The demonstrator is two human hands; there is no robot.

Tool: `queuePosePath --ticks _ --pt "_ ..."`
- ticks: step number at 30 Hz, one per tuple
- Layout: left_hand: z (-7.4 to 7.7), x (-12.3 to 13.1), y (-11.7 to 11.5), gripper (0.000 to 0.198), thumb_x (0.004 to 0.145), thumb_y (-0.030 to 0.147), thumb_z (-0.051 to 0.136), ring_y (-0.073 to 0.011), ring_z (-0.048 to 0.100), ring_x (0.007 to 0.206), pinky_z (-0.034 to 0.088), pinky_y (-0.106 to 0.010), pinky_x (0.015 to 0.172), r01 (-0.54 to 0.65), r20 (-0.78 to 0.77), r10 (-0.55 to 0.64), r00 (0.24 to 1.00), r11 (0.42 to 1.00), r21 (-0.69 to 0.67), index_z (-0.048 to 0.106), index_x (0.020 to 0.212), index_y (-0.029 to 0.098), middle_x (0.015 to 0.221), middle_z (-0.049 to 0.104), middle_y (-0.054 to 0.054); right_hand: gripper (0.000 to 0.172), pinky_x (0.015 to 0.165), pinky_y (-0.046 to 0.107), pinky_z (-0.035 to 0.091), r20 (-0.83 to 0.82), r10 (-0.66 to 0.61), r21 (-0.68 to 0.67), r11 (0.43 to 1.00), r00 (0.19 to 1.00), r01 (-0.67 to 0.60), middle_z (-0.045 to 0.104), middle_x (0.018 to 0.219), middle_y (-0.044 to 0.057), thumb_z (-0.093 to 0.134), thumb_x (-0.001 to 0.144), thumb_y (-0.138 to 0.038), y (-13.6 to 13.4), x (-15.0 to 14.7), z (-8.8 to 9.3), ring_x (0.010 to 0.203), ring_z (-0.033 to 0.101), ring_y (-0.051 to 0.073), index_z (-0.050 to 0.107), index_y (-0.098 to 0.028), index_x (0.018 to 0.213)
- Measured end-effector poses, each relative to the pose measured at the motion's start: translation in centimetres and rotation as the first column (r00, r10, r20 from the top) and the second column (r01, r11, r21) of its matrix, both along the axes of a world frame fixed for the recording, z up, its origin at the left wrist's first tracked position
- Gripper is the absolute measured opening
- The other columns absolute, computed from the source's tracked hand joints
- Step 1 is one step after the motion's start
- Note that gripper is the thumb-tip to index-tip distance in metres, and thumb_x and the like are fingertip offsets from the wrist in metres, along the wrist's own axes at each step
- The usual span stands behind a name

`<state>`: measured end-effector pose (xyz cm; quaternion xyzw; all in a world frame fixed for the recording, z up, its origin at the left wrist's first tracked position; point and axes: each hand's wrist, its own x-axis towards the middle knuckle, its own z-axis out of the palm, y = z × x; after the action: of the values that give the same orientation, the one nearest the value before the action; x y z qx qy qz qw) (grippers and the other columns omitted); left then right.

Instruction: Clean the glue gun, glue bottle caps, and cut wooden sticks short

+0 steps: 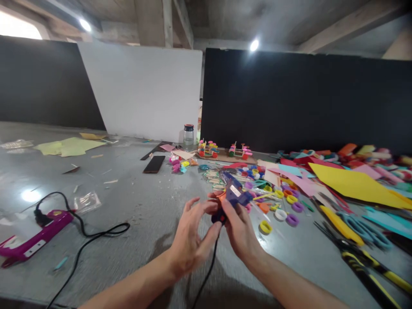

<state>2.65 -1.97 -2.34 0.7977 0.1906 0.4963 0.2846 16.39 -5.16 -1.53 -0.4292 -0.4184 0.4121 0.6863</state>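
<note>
- Closest to me, a black cord (209,272) hangs down between the person's forearms from the grip end of a blue glue gun (236,196).
- The right hand (243,234) is wrapped around the gun's handle, holding it above the grey table (135,201), nozzle pointing off to the right.
- The left hand (192,240) curves in from the other side, thumb and fingers parted, tips right by the handle and orange trigger; whether they press on it I can't tell.
- Over to the left lies a magenta power strip (38,241) with a black plug in it.
- To the right, pliers (357,257) with black-and-yellow handles lie near blue-handled scissors (365,231).
- Just past the gun, coloured rings (292,219) are scattered about, a big yellow sheet (357,184) farther right.
- Beyond, a dark flat slab (154,164) lies left of two little colourful models (208,149).
- Farthest back, a dark-lidded jar (188,135) stands before a white panel (144,88).
</note>
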Motion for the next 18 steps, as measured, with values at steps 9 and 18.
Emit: queuePosePath --ticks 9,18 --pt "0.2 -0.3 0.4 0.026 0.094 0.003 0.047 -0.0133 0.068 0.081 0.036 -0.048 0.111 -0.039 0.120 0.017 0.993 0.983 0.179 0.057 0.110 0.020 0.089 0.070 0.002 0.042 0.035 0.015 0.039 -0.432 0.198 -0.004 0.975 0.880 -0.221 0.064 0.073 0.001 0.070 0.083 -0.058 -2.7 3.8 2.6 0.053 0.056 0.009 0.071 -0.017 0.086" --pt "-0.8 0.1 1.4 0.023 0.096 0.003 0.046 -0.0108 0.065 0.075 0.038 -0.045 0.110 -0.034 0.040 0.027 0.999 0.982 0.186 0.058 0.106 0.019 0.084 0.068 0.004 0.053 0.033 0.015 0.036 -0.401 0.185 -0.008 0.979 0.897 -0.205 0.059 0.066 -0.001 0.064 0.085 -0.068 -2.2 5.7 0.2 0.049 0.054 0.010 0.061 -0.017 0.070"
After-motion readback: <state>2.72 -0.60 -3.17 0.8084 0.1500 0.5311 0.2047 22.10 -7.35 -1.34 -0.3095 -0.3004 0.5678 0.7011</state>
